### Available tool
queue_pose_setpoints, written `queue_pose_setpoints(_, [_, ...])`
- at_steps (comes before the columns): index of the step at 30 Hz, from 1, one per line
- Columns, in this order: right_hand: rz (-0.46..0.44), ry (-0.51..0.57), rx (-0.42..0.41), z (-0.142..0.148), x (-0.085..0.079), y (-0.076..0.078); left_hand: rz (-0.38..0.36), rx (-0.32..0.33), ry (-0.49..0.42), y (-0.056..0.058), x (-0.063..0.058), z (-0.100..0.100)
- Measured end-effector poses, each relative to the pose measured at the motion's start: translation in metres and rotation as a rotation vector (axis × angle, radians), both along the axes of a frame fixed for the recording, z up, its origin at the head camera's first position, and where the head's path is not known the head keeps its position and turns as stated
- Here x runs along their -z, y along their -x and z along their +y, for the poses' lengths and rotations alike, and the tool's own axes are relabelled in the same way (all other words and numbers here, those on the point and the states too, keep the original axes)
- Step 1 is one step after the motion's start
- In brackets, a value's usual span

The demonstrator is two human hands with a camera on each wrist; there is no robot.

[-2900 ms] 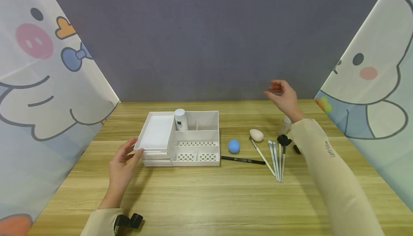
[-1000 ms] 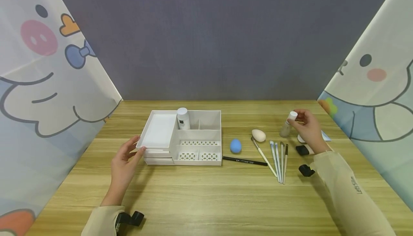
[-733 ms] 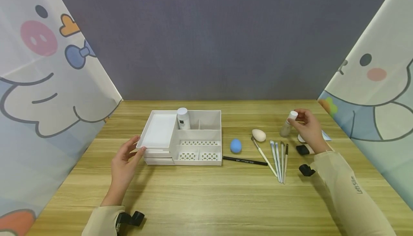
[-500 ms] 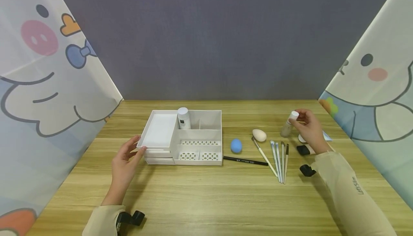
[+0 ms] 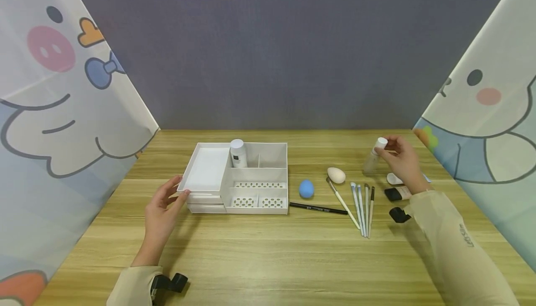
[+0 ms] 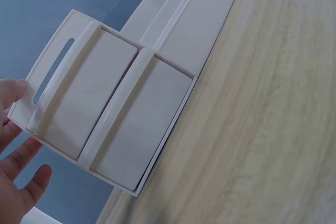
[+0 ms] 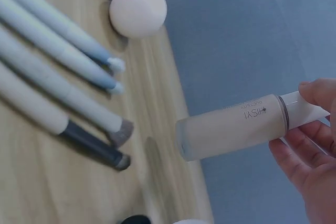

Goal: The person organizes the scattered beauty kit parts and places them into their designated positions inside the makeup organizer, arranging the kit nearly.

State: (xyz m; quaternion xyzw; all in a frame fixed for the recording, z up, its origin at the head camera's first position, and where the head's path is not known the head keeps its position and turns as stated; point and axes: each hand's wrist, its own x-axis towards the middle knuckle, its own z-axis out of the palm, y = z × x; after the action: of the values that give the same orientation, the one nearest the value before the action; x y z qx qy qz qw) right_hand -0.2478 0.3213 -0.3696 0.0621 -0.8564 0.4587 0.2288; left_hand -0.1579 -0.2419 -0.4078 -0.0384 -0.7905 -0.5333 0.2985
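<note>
My right hand (image 5: 404, 159) pinches the white cap of a frosted foundation bottle (image 7: 233, 128) between thumb and fingers. In the right wrist view the bottle's base stands slightly off the table, with a shadow apart from it. At the left, my left hand (image 5: 161, 210) holds the front left corner of a white makeup organizer (image 5: 255, 174), thumb on the front and fingers along the side. Two drawer fronts of the organizer show in the left wrist view. A white bottle (image 5: 238, 154) stands in its back compartment.
Between organizer and bottle lie a blue makeup sponge (image 5: 306, 189), a cream sponge (image 5: 336, 175), a black pen (image 5: 318, 208) and several makeup brushes (image 5: 362, 210). Under my right wrist lie a black-capped tube (image 5: 393, 194) and a white-capped tube (image 5: 393, 179). A grey panel (image 5: 284, 55) closes the back.
My right hand came down from the air above the bottle and took its cap. Since half a second ago it has risen slightly with the bottle. My left hand stays at the organizer's corner.
</note>
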Motion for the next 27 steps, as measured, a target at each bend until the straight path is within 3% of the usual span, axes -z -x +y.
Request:
queue_pose_setpoints(9, [0.081,0.013,-0.037,-0.011,-0.012,0.004,0.000,0.011,0.004,-0.001,0.000,0.000])
queue_pose_setpoints(27, [0.082,-0.003,-0.082,-0.043,-0.038,0.012,-0.007,-0.007,0.012,0.001,0.000,0.000])
